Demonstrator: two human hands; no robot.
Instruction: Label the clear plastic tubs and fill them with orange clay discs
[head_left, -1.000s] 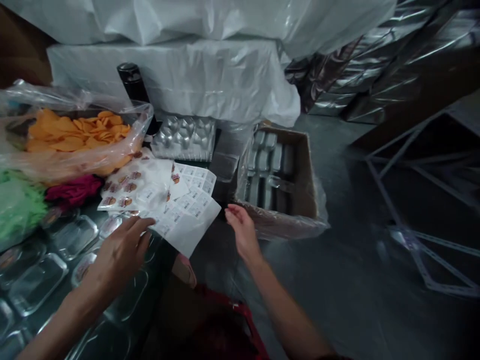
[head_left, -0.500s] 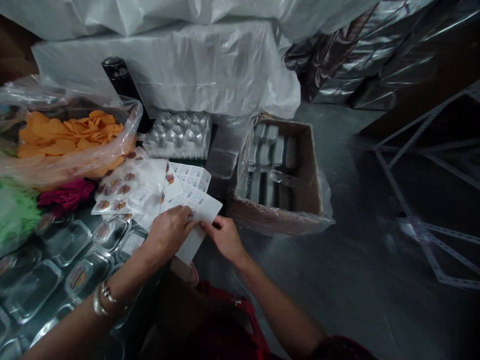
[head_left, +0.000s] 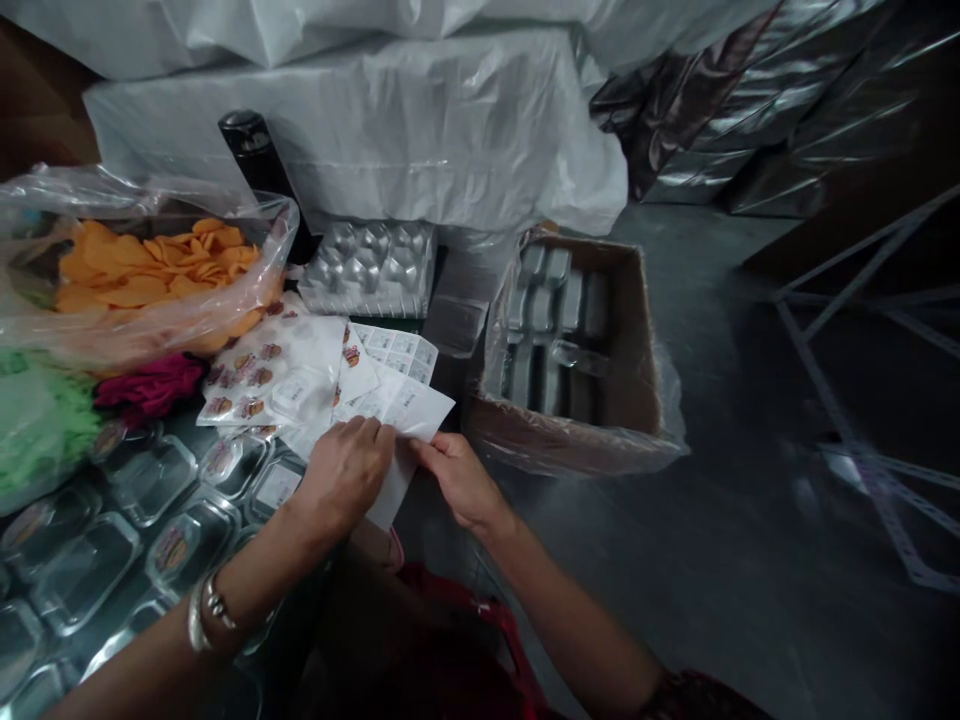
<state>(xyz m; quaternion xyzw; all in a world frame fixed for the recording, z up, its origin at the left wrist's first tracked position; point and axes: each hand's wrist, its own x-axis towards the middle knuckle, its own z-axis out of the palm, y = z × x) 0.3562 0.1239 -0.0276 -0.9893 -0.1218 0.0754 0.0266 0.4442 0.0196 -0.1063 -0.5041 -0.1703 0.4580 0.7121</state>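
Observation:
My right hand (head_left: 463, 487) pinches the right edge of a white sheet of barcode labels (head_left: 424, 405), which is bent between my two hands. My left hand (head_left: 349, 475) is closed against the same sheet, its fingertips hidden behind the knuckles; whether a single label is between them I cannot see. Under and behind it lie another label sheet (head_left: 401, 350) and sheets of round picture stickers (head_left: 251, 375). Clear plastic containers (head_left: 154, 480), several with a sticker on top, cover the table left of my left forearm.
An open cardboard box (head_left: 645, 340) lined with plastic holds stacked clear containers at the right. Behind the sheets are a moulded clear tray (head_left: 367, 270) and a black bottle (head_left: 259, 150). Bags of orange pieces (head_left: 150, 265) and green material (head_left: 45, 430) flank a magenta cloth (head_left: 154, 388).
My left fingers have curled in and moved slightly right over the label sheet. The sheet's near part is more bent. The whole view has shifted a little.

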